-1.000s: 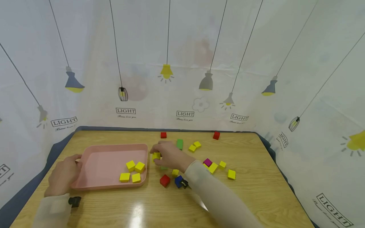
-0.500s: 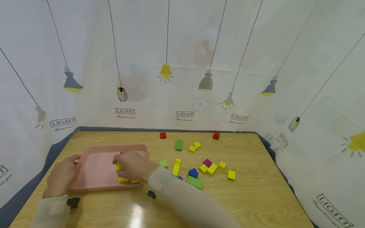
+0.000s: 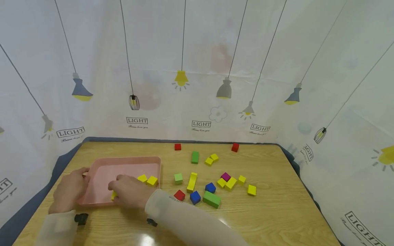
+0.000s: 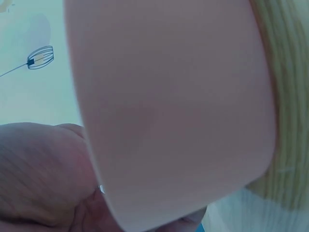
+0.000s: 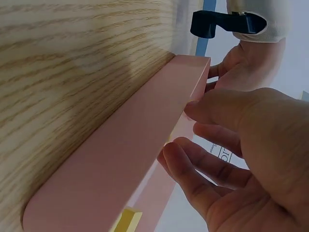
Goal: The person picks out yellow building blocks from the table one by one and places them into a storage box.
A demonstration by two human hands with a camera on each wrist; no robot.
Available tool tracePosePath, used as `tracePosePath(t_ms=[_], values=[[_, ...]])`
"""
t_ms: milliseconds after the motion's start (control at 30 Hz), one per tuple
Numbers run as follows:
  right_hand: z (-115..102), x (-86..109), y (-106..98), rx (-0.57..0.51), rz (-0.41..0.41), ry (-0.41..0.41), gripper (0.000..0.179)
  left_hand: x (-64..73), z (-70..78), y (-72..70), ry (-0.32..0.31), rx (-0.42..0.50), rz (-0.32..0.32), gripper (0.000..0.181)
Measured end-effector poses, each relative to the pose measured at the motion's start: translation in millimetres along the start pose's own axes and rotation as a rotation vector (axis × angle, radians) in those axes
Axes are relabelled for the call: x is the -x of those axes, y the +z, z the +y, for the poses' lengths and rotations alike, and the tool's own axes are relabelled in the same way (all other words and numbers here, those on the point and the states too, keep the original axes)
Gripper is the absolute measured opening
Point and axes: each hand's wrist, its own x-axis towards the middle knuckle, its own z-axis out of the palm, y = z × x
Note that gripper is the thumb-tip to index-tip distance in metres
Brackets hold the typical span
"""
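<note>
At the left end of the pink tray (image 3: 123, 163), my left hand (image 3: 69, 188) grips the rim. The left wrist view shows the tray's pink wall (image 4: 174, 106) close up, with part of the hand (image 4: 43, 174) beside it. My right hand (image 3: 132, 191) reaches low into the front of the tray, fingertips around a yellow block (image 3: 114, 195). Seen from the right wrist, the thumb and fingers of that hand (image 5: 231, 150) bend over the front rim, and the block is mostly hidden. Two yellow blocks (image 3: 152, 181) lie behind the right hand inside the tray.
Right of the tray, loose blocks lie on the wooden table (image 3: 261, 218): light green (image 3: 178, 178), long yellow (image 3: 192, 182), red (image 3: 180, 195), blue (image 3: 195, 197), green (image 3: 211, 199), purple (image 3: 225, 176) and several yellow. Two red blocks (image 3: 235, 147) sit near the back edge.
My right hand has carried a yellow block from the table right of the tray leftward into it, down to its front part. The left hand stays on the rim.
</note>
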Motion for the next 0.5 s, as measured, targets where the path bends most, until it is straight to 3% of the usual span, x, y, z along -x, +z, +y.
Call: tracePosePath(t_ms=[167, 333, 500], values=[[5, 5.8, -1, -0.052, -0.023, 0.033, 0.038, 1.7, 2.8, -1.0, -0.012, -0.007, 0.011, 0.052], [13, 17.7, -4, -0.055, 0.009, 0.038, 0.038, 2.4, 4.2, -0.6, -0.032, -0.004, 0.003, 0.052], [24, 31.8, -9, -0.082, 0.021, 0.098, 0.038, 1.2, 4.5, 1.0, -0.037, -0.009, 0.009, 0.052]])
